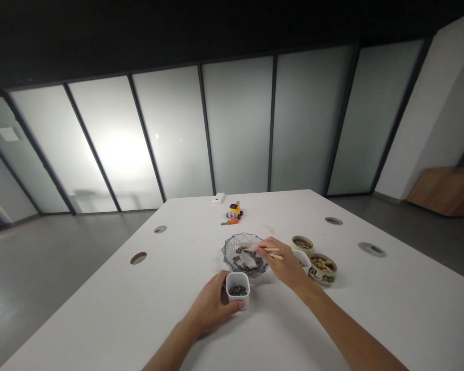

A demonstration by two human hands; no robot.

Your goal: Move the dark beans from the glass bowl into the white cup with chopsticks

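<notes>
My left hand [212, 304] is wrapped round a small white square cup [238, 289] that holds a few dark beans. Just beyond it stands a clear glass bowl [232, 246] with more dark beans inside. My right hand [283, 262] grips a pair of wooden chopsticks [263, 251], their tips reaching into the glass bowl from the right.
Right of my right hand stand a second white cup [302, 256], a small round tub [302, 242] and a patterned tub of pale nuts [322, 268]. A yellow toy [234, 211], an orange carrot toy [231, 222] and a white box [218, 198] lie farther back. The white table [170, 288] has round cable holes [138, 257].
</notes>
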